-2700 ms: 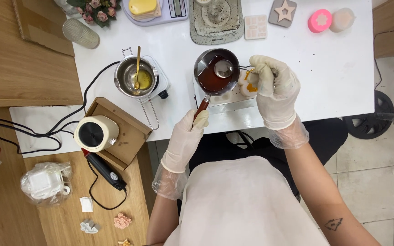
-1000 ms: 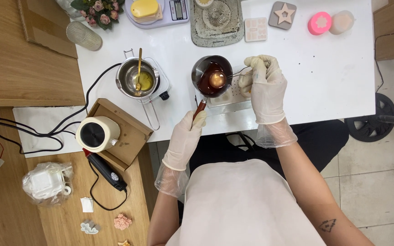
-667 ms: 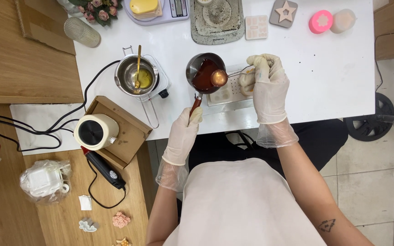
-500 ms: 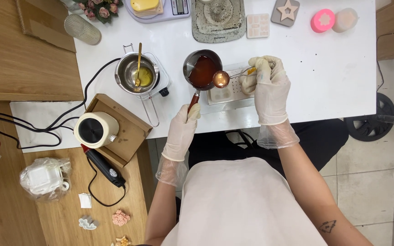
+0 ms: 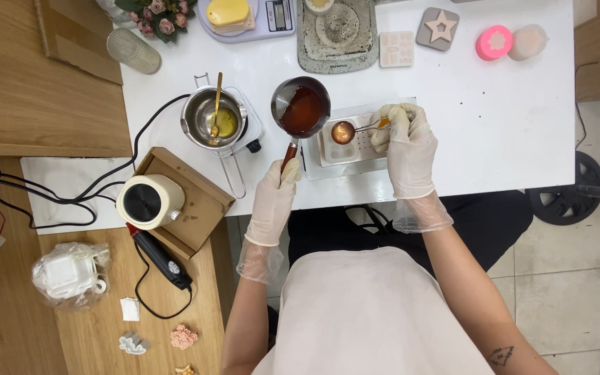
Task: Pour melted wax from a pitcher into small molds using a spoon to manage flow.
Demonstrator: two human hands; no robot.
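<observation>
Far left, on a wooden shelf: bagged white device [image 5: 67,274], black tool [image 5: 160,258] with its cord, cream cylinder [image 5: 150,201] standing on a brown tray [image 5: 196,208]. On the white counter [image 5: 508,125], going right: steel pot [image 5: 211,121] on a small hotplate, gold spoon [image 5: 215,104] resting in yellow liquid. Next, small pan [image 5: 301,109] of reddish-brown liquid, held just above the counter by its wooden handle. Left hand [image 5: 277,194], gloved, clenched around that handle near the counter's front edge. Just right of the pan, a clear mould [image 5: 355,146] lying flat. Over the mould's left part, a small ladle [image 5: 344,132] filled with amber liquid, bowl close beside the pan's rim. Right hand [image 5: 405,149], gloved, pinching the ladle's thin stem, fingers curled above the mould's right end. Along the back edge: scale [image 5: 244,17] with a yellow block, grey tray [image 5: 335,35], star mould [image 5: 442,28], pink mould [image 5: 493,42].
</observation>
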